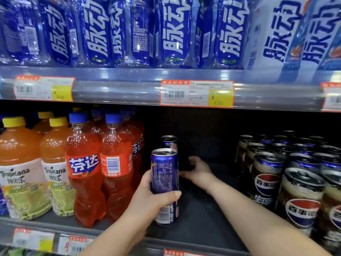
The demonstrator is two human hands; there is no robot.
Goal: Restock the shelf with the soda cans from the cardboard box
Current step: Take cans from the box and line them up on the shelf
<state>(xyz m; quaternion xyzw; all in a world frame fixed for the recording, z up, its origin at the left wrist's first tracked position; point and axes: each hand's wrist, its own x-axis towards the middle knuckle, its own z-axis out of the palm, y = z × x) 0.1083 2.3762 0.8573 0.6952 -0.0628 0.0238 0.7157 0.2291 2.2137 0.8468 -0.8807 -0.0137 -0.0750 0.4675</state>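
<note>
My left hand grips a tall blue soda can upright, just above the front of the dark shelf floor. A second blue can stands farther back on the shelf, right behind the held one. My right hand reaches deep into the gap to the right of both cans, with its fingers curled and apart. I see nothing in it, though the space between thumb and fingers is very dark. The cardboard box is out of view.
Red Fanta bottles and Tropicana bottles stand left of the gap. Several Pepsi cans fill the right side. The shelf above carries price tags and blue drink bottles. A price rail runs along the front edge.
</note>
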